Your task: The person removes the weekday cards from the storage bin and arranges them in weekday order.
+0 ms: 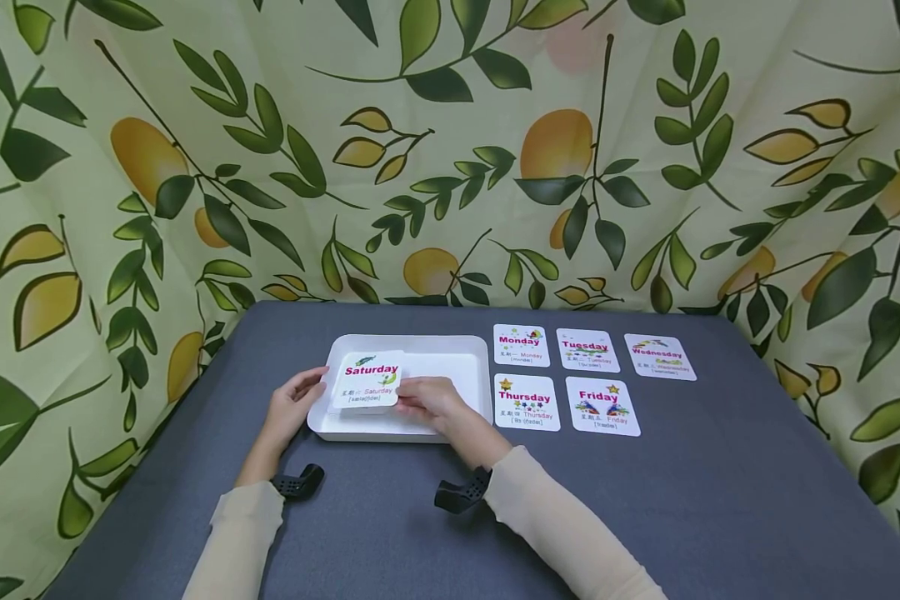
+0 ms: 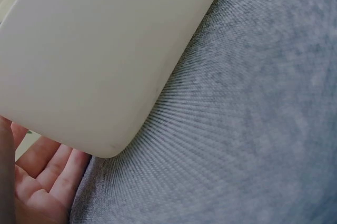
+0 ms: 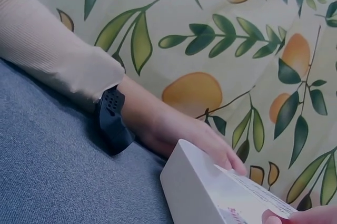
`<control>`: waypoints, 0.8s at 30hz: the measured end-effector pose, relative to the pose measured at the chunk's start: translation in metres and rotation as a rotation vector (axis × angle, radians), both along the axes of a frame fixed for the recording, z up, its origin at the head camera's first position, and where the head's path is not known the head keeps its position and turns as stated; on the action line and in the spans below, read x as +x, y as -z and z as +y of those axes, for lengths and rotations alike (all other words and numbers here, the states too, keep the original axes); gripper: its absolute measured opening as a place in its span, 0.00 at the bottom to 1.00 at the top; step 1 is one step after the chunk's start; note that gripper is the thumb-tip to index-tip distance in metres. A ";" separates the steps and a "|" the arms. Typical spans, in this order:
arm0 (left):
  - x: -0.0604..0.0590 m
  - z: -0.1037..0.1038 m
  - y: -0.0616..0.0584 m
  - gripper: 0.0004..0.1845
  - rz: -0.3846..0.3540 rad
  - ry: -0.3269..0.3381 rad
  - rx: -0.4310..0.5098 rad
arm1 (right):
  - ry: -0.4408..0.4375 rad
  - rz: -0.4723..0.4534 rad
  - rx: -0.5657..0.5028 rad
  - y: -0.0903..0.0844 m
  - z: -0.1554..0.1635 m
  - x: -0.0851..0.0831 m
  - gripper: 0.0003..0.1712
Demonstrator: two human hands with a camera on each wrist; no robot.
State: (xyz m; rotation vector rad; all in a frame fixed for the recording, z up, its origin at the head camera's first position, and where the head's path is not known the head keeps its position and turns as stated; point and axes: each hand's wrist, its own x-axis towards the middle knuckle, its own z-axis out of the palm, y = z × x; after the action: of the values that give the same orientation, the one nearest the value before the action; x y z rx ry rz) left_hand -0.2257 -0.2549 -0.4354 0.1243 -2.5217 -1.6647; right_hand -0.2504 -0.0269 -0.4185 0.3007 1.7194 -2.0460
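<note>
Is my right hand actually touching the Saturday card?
Touching. The head view shows the right hand pinching the Saturday card at its right edge, with no gap between them.

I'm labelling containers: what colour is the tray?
White: the tray shows best in the head view.

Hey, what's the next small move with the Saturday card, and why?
Probably, the right hand should lift the Saturday card clear of the white tray. Its fingers pinch the card's right edge, and the weekday cards run in order on the table, with bare room right of the Friday card, seemingly the next spot.
</note>
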 end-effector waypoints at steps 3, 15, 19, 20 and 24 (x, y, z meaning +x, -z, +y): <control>0.000 0.001 -0.001 0.20 0.000 -0.005 -0.003 | -0.006 0.020 -0.007 -0.002 0.005 0.002 0.17; -0.012 -0.009 0.018 0.20 0.007 -0.014 0.008 | -0.053 0.071 -0.031 -0.011 0.029 0.013 0.18; -0.018 -0.014 0.032 0.20 0.012 -0.015 -0.006 | -0.079 0.090 -0.018 -0.012 0.038 0.017 0.18; -0.019 -0.015 0.033 0.20 0.015 -0.014 -0.011 | -0.084 0.092 -0.013 -0.012 0.040 0.018 0.18; -0.019 -0.016 0.034 0.20 0.023 -0.014 -0.015 | -0.104 0.104 0.011 -0.012 0.050 0.023 0.18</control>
State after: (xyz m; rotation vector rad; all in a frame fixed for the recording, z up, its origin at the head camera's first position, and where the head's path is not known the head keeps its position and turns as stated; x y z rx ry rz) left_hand -0.2444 -0.2705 -0.4698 0.1204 -2.5095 -1.6326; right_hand -0.2278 0.0231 -0.4060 0.1066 1.7689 -2.0093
